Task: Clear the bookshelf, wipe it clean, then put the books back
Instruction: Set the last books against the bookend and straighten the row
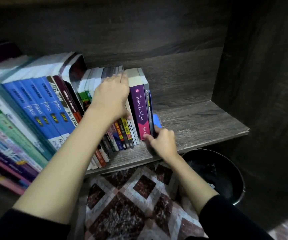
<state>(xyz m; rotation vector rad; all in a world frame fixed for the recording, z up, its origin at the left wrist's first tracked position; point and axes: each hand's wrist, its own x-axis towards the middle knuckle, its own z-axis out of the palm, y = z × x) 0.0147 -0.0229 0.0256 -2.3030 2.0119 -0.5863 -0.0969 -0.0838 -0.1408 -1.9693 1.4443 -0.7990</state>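
Upright small books [124, 134] show spines nearward; the left hand [111, 97] curls over their tops, and the right hand [163, 143] pinches the foot of the dark end book [148, 104].

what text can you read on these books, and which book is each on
"Terima Kasih, Luka": purple book spine
"fokus": each blue book spine
"ACE AHEAD", "Teks STPM": brown spine
"MODUL & AKTIVITI": maroon spine
"CERITA HANTU": two thin books
"SPM": grey book; the rest of its spine is too small
Far-left books: blurred, unreadable
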